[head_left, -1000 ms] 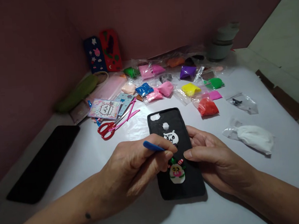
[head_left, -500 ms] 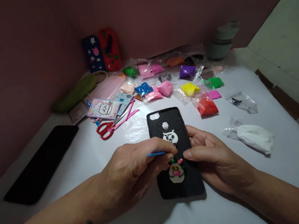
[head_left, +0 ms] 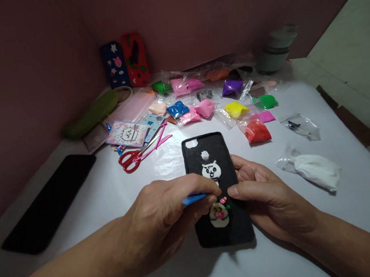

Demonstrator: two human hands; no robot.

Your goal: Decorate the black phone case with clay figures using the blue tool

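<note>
In the head view, the black phone case [head_left: 228,173] lay just right of centre, mostly in the lower half of the frame; the left hand [head_left: 174,217] pinched the blue tool [head_left: 194,199] over it, while the right hand [head_left: 265,194] clamped its right edge; the tool's tip was hidden, so an unseen slip could perhaps mark the white face figure [head_left: 211,170] or the round lower figure [head_left: 219,219]; a loose right grip could also let the case turn under pressure.

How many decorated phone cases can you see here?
3: the black case held in the right hand, plus the blue case and the red case standing side by side at the back. Others could be hidden.
</note>
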